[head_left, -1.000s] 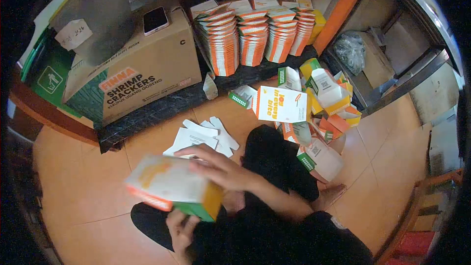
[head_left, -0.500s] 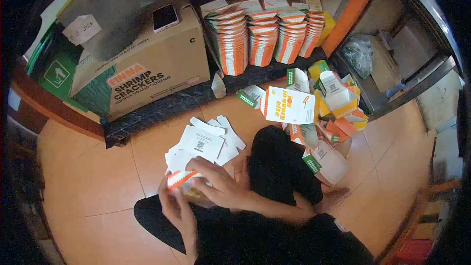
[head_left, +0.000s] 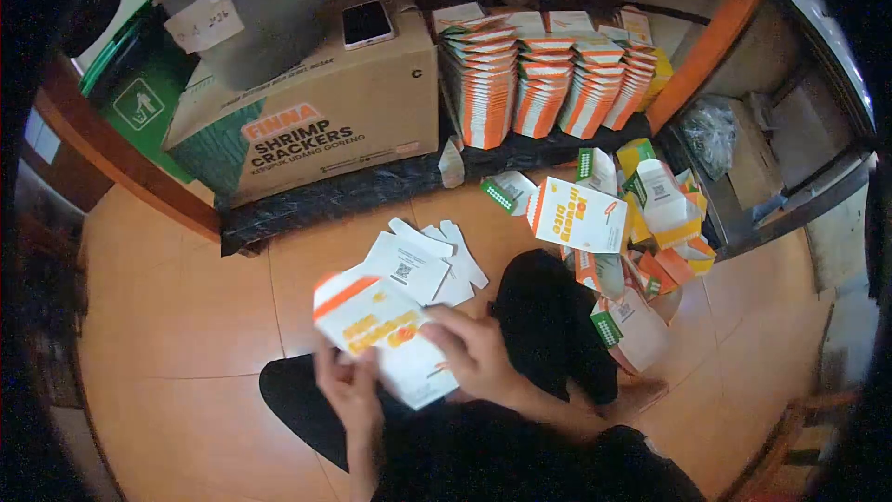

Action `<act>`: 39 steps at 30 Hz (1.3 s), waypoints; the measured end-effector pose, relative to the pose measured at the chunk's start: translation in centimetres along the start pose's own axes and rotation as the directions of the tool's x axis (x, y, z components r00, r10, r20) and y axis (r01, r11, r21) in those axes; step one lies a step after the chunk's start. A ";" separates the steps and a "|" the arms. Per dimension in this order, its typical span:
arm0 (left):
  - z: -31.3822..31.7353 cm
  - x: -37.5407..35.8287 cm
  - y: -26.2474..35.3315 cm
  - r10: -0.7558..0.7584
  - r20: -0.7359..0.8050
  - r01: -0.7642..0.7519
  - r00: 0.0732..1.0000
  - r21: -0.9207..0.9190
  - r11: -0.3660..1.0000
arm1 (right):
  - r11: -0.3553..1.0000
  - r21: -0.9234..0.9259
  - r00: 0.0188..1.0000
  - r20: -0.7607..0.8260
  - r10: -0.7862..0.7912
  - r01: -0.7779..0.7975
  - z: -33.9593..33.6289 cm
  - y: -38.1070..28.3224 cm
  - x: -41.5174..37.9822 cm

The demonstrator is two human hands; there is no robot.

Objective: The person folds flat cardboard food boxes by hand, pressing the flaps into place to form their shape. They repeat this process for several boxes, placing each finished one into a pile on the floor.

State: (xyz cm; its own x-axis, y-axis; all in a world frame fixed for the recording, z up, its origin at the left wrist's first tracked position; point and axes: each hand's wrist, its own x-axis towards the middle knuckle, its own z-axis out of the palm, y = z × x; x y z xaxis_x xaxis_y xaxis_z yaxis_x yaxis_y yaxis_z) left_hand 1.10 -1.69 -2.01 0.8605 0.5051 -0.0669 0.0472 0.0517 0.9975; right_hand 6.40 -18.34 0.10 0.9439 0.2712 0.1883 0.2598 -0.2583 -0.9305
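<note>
Between my two hands a white, orange-edged paper food box (head_left: 386, 330) is held tilted above my lap, its yellow printing blurred. My left hand (head_left: 346, 386) grips its lower left side, thumb on the printed face. At the right edge my right hand (head_left: 474, 353) pinches it, the thumb lying over the front. Just beyond, flat white box blanks (head_left: 404, 265) lie on the floor, the top one showing a QR code. To the right, a folded white box (head_left: 581, 216) with yellow lettering rests on a heap of loose boxes (head_left: 664, 195).
Several tall stacks of nested orange-and-white boxes (head_left: 488, 98) stand on a low black-covered ledge (head_left: 344, 188). Beside them is a shrimp crackers carton (head_left: 316, 135) with a phone (head_left: 368, 24) on top. An orange post (head_left: 711, 46) rises at the right. A green bin (head_left: 139, 102) stands far left.
The box in my hands has been turned and raised, so its broad printed face now shows. My hands have moved apart to its two sides. The whole view has shifted slightly.
</note>
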 end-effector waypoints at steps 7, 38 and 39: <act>0.9 -1.1 1.0 0.080 0.306 -0.052 0.949 -0.099 0.994 | 0.968 0.203 0.977 0.120 -0.176 0.150 -4.5 -0.6 2.4; -13.0 3.4 -7.5 -0.189 -0.298 0.033 0.936 -0.460 0.887 | 0.729 -0.639 0.855 0.498 0.148 0.246 21.1 15.6 0.5; -13.0 3.5 -8.1 -0.200 -0.277 0.063 0.940 -0.436 0.898 | 0.800 -0.577 0.850 0.494 0.182 0.164 20.5 15.8 1.3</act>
State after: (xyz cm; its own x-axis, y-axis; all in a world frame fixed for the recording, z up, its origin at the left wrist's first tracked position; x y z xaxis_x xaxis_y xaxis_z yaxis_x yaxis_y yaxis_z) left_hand -2.83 10.86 -10.56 0.6586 0.7030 -0.2683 -0.1250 0.4538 0.8823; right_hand 7.56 -3.07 -20.80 0.7490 0.6418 -0.1645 0.4805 -0.6972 -0.5320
